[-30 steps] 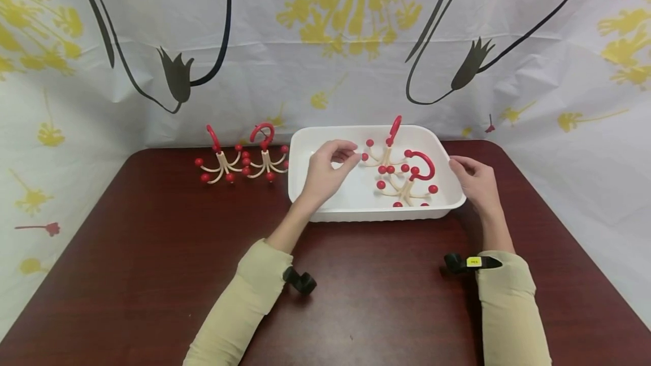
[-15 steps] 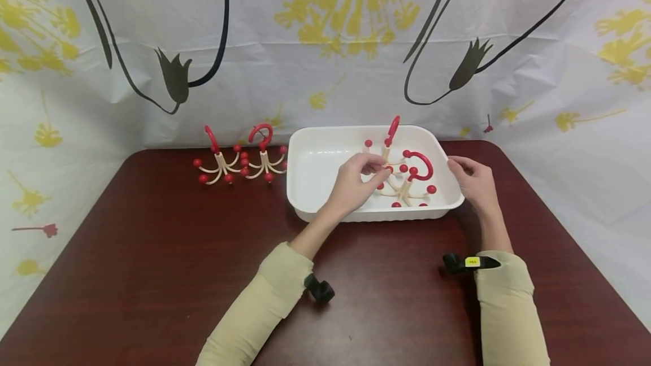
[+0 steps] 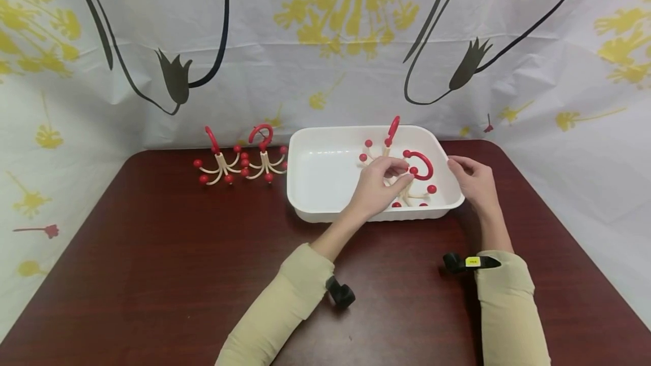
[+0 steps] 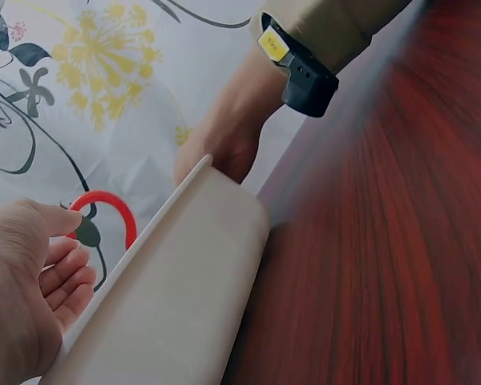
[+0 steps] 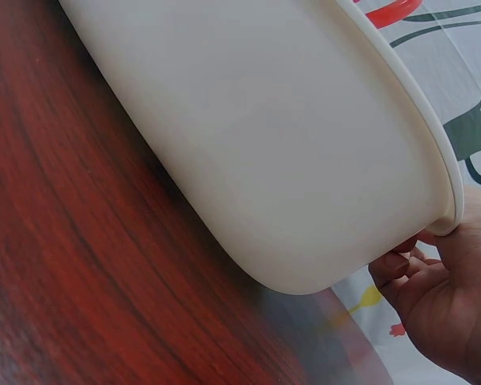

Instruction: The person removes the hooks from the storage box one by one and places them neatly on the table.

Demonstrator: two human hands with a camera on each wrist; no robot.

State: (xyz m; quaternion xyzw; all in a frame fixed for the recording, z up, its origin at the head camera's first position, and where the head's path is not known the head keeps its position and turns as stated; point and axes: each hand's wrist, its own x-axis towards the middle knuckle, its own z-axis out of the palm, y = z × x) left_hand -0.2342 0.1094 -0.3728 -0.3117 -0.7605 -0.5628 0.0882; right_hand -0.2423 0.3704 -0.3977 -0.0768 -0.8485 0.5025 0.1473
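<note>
A white tray [image 3: 320, 199] holds two small hook racks, each with a red hook on top and cream arms tipped with red balls. My left hand [image 3: 376, 188] reaches over the tray, fingers loosely bent, and covers part of the front rack [image 3: 407, 199]. Its thumb and fingertips are right at the base of that rack's red hook [image 4: 116, 204], which overlaps the thumb in the left wrist view. The rear rack [image 3: 394, 127] stands behind this hand. At the tray's right end, my right hand [image 3: 473, 179] pinches the rim [image 5: 449, 188].
Two more racks of the same kind, the left one [image 3: 220, 165] and the right one [image 3: 264, 160], stand on the dark red-brown table [image 3: 168, 253] left of the tray. A patterned white cloth [image 3: 325, 72] hangs behind the table.
My left hand has moved right across the tray, past the rear rack to the front rack's hook. The right hand stays on the rim, and the racks have not moved.
</note>
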